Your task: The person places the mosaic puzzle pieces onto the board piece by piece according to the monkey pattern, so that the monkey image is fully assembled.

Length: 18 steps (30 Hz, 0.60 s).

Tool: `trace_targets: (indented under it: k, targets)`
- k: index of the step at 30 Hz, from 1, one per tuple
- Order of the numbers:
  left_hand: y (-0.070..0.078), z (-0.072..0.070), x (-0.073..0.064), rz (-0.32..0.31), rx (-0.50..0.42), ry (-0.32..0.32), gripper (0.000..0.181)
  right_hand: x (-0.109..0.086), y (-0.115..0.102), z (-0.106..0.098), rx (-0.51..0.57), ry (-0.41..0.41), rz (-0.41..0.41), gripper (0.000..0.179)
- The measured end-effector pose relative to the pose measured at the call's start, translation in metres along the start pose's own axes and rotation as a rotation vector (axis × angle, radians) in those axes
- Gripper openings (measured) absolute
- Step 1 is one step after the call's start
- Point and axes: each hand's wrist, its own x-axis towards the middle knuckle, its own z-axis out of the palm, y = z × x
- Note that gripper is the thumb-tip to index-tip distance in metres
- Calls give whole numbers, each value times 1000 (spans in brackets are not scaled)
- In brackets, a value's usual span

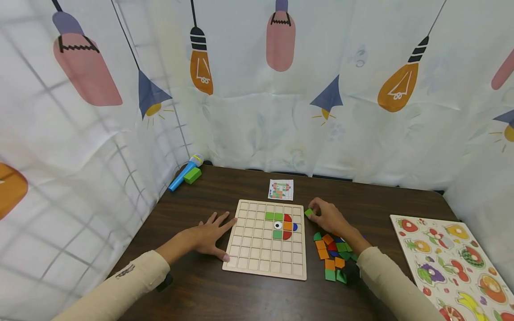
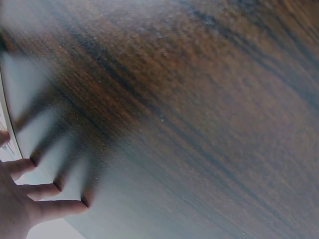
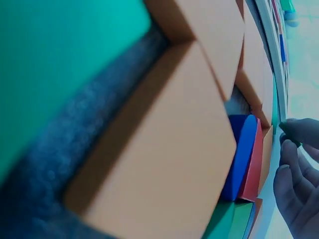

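Observation:
A wooden grid board [image 1: 257, 256] lies on the table between the hands. On its upper right part sit green, orange, red and blue tiles and a white eye tile [image 1: 278, 225]. My left hand [image 1: 209, 236] is spread flat at the board's left edge, thumb over the lower left corner; the left wrist view shows its fingers [image 2: 60, 208] stretched over the dark table. Just beyond the board's upper right edge, my right hand [image 1: 327, 215] pinches a green tile [image 1: 308, 212] between thumb and fingertips. In the right wrist view the same right hand [image 3: 299, 174] is at the right edge.
Loose tiles [image 1: 330, 264] in several colours lie in a pile under the right forearm. A small pattern card [image 1: 280, 190] is behind the board. A toy microphone [image 1: 184, 174] and a green block [image 1: 192, 175] lie at back left. A fruit-picture board [image 1: 453, 267] lies at right.

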Motion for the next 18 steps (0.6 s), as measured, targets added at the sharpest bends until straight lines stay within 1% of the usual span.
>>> trace_targets:
  k: [4,9,14,18]
  targets:
    - [1,-1,0,-3,-3,-3,115,0,-2,0,-15,1,-56,26]
    - [2,-2,-2,-2,-28,2,115,0,-7,-1,-15,-11,-111,26]
    - [3,-3,-2,-5,-53,1,115,3,-19,-3,35,-40,-147,26]
    - [3,-3,-2,-6,-49,2,115,8,-31,-2,80,-75,-143,27]
